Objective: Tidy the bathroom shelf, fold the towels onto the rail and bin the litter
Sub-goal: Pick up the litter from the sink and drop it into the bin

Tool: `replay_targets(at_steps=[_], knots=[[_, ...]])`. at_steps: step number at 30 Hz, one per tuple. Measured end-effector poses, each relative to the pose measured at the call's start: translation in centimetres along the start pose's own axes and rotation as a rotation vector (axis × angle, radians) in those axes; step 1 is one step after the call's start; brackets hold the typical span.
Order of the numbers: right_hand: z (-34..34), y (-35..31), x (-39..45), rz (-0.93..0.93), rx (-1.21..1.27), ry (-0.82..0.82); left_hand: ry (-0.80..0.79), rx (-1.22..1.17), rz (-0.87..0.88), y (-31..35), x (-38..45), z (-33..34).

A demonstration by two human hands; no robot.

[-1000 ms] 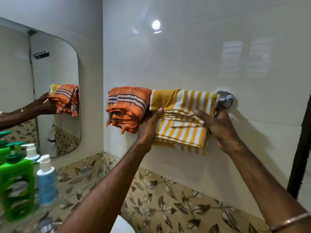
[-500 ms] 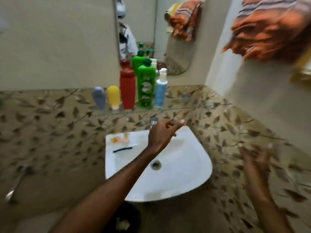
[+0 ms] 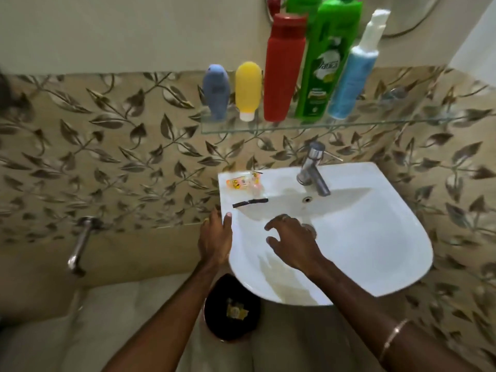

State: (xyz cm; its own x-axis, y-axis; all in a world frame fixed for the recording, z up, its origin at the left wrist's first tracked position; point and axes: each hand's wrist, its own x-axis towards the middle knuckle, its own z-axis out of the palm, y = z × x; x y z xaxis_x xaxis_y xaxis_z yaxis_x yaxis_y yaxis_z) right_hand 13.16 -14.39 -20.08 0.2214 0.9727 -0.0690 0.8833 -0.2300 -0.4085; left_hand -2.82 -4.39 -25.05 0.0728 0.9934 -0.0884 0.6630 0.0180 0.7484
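A white sink [image 3: 375,237] hangs below a glass shelf [image 3: 268,127]. On the sink's back left corner lie a crumpled orange and clear wrapper [image 3: 243,181] and a thin black strip [image 3: 250,203]. My left hand [image 3: 216,238] rests against the sink's left edge, thumb on the rim, holding nothing. My right hand [image 3: 292,241] hovers over the basin with fingers spread and relaxed, empty, a little below the black strip. A black bin [image 3: 232,308] with a yellow scrap inside stands on the floor under the sink. The towels are out of view.
On the shelf stand a blue-grey bottle [image 3: 216,92], a yellow bottle [image 3: 248,89], a red bottle [image 3: 284,68], a green bottle [image 3: 326,60] and a blue pump bottle [image 3: 354,73]. A chrome tap [image 3: 312,167] rises at the sink's back. A wall tap [image 3: 80,242] juts out at left.
Both hands left the towels on the rail. My view swung down to the sink, and both hands came down over the basin near the litter.
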Motion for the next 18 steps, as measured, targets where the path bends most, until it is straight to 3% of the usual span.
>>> replay_targets(at_steps=[4,8,14,18], knots=[[3.0,-1.5,5.7,-0.087,-0.294,-0.033,-0.064,-0.11,-0.051,-1.0,1.6,2.5],[4.7,-1.6,10.2,-0.144,-0.465,-0.063,-0.011,-0.117,-0.037,-2.1,2.1,3.8],[5.5,-1.2,13.1,-0.098,-0.481,-0.162,0.02,-0.091,0.017,-2.4,2.7,3.8],[5.0,-1.2,12.1,-0.075,-0.354,-0.099,0.032,-0.096,0.012,-2.5,2.9,3.7]])
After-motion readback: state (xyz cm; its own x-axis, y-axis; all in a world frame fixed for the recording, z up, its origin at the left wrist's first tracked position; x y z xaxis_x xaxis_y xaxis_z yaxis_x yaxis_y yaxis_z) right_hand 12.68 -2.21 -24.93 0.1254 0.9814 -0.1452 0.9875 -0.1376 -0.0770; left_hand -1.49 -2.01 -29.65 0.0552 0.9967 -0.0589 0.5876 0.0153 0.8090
